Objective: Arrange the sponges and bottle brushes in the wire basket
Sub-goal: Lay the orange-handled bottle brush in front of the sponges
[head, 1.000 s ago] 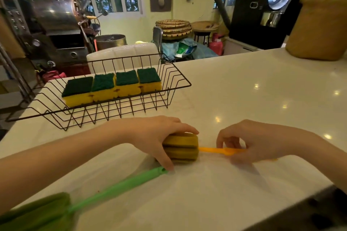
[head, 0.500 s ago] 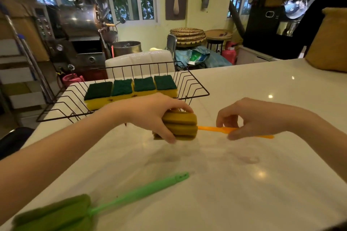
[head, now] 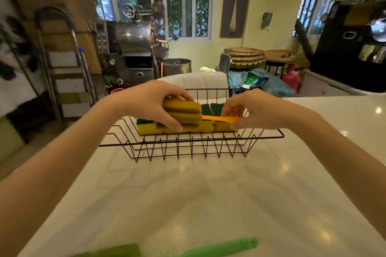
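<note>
I hold an orange bottle brush (head: 213, 118) level above the black wire basket (head: 188, 146). My left hand (head: 154, 102) grips its yellow-brown sponge head, and my right hand (head: 248, 110) pinches its orange handle. Under the brush, a row of yellow sponges with green tops (head: 188, 128) lies inside the basket, partly hidden by my hands. A green bottle brush (head: 221, 248) lies on the white countertop (head: 208, 194) at the near edge, its head cut off by the frame.
A white chair back (head: 200, 82) stands just behind the basket. Beyond the counter are a metal roasting machine (head: 133, 48), a stepladder (head: 66, 69) and stacked woven trays (head: 244, 56).
Both hands lifted the orange brush off the counter and carried it forward over the basket. The view tilted up, so the green brush now sits at the bottom edge.
</note>
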Action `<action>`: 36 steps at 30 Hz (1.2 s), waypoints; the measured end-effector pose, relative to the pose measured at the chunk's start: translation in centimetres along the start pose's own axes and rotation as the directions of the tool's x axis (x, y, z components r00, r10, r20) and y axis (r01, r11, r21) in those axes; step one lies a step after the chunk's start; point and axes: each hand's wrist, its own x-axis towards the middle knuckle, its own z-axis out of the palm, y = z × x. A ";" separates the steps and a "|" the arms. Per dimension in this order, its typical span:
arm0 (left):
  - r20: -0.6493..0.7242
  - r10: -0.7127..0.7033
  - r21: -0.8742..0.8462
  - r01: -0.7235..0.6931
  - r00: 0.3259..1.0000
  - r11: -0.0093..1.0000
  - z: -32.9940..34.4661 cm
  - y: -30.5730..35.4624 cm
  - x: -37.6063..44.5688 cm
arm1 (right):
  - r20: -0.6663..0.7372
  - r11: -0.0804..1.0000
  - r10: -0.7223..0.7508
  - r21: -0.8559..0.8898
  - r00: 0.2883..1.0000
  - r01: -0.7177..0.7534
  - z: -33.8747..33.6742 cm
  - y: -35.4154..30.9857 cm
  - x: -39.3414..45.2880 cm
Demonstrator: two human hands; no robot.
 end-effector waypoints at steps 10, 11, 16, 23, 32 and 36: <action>-0.018 -0.125 0.094 0.126 0.992 0.988 1.5 -6.6 0.7 | 0.088 0.998 -0.064 -0.024 0.994 0.066 4.1 -0.6 7.0; -0.015 -0.132 0.109 0.133 0.991 0.985 1.8 -7.0 0.8 | 0.103 0.996 -0.069 -0.044 0.992 0.074 4.5 -0.6 7.4; 0.003 -0.157 0.201 0.153 0.988 0.967 3.1 -8.5 1.4 | 0.184 0.988 -0.072 -0.119 0.980 0.095 5.8 -0.9 9.0; 0.041 -0.176 0.384 0.147 0.984 0.912 4.1 -9.2 1.9 | 0.238 0.983 0.003 -0.179 0.971 0.041 7.2 -0.8 9.8; 0.015 -0.207 0.492 0.173 0.978 0.853 4.4 -8.9 1.8 | 0.276 0.994 0.024 -0.112 0.961 0.007 7.2 -1.1 9.4; 0.014 -0.215 0.432 0.188 0.976 0.882 4.4 -8.8 1.5 | 0.276 0.995 0.014 -0.103 0.961 0.015 6.7 -1.1 9.1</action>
